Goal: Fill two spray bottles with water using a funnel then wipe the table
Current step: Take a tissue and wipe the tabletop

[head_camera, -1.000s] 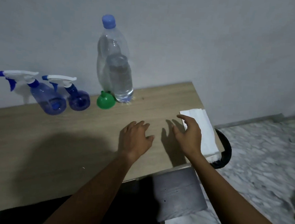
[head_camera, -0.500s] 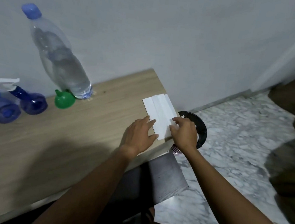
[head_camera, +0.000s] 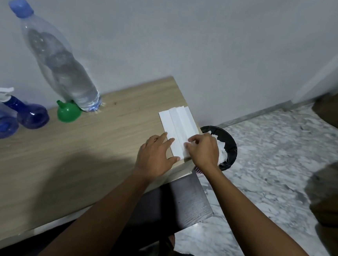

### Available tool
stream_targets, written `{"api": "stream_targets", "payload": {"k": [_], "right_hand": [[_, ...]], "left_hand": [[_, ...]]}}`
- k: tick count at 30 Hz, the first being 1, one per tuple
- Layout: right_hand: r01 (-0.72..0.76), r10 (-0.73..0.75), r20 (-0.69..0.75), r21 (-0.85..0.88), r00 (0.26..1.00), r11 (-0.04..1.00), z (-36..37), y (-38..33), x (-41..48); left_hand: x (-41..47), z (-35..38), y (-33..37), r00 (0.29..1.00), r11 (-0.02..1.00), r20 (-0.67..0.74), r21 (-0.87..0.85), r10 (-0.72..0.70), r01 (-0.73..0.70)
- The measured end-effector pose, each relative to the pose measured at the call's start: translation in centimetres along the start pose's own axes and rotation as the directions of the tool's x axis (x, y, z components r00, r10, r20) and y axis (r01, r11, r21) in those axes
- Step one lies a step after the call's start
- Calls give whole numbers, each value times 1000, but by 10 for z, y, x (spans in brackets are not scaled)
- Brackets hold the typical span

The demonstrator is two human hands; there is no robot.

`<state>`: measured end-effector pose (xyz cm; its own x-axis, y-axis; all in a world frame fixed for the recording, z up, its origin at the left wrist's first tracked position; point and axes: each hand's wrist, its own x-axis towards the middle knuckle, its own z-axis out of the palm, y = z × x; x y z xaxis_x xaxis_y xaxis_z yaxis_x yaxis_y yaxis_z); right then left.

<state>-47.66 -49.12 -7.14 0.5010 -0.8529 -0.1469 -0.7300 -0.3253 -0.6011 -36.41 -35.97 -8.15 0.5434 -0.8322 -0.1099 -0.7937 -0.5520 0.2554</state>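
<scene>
Pale grey wall backs the light wooden table (head_camera: 63, 159), and at its right corner lies a folded stack of white paper towels (head_camera: 177, 126), long axis running away from the person toward the wall. The right hand (head_camera: 203, 151) is nearer — its fingers curl and pinch the top sheet at the stack's near right edge, while the left hand (head_camera: 155, 159) lies flat, fingers spread, pressing the near left edge and holding nothing. Two blue spray bottles (head_camera: 11, 116), a green plastic funnel (head_camera: 68, 113) and the clear water bottle (head_camera: 61, 63) stand well apart to the left. A black bin (head_camera: 230, 147) sits just beyond the corner. Against half a second ago, the right fingers have closed on the sheet.
</scene>
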Motion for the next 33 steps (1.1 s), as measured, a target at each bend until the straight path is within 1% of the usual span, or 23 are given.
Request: {"api": "stream_targets", "payload": {"k": [5, 7, 10, 13, 18, 22, 24, 29, 33], "right_hand": [[5, -5, 1, 78, 1000, 997, 1, -1, 2], [17, -17, -3, 184, 1000, 983, -2, -1, 1], [16, -20, 8, 382, 1000, 924, -10, -7, -3], [-8, 0, 16, 478, 1000, 878, -17, -12, -2], [-88, 53, 80, 540, 995, 837, -16, -10, 2], [-213, 87, 233, 599, 969, 772, -7, -7, 6], [-244, 94, 266, 615, 959, 750, -5, -9, 7], [-193, 12, 273, 649, 962, 736, -15, -26, 9], [-181, -61, 310, 692, 949, 699, -31, -42, 13]], "left_hand": [[0, 0, 0, 1000, 1000, -3, -5, 1, -1], [0, 0, 0, 1000, 1000, -9, -1, 4, -4], [0, -1, 2, 1000, 1000, -5, 13, 9, -9], [-1, -1, 2, 1000, 1000, 1, 12, -7, 7], [-2, -2, 5, 1000, 1000, 5, -4, -23, 23], [-4, -2, 4, 999, 998, 4, -46, -37, 37], [-5, -1, 1, 999, 996, 1, -83, -37, 37], [-7, -1, -3, 998, 979, -30, -198, -57, 50], [-6, -3, -1, 995, 969, -30, -234, -92, 82]]}}
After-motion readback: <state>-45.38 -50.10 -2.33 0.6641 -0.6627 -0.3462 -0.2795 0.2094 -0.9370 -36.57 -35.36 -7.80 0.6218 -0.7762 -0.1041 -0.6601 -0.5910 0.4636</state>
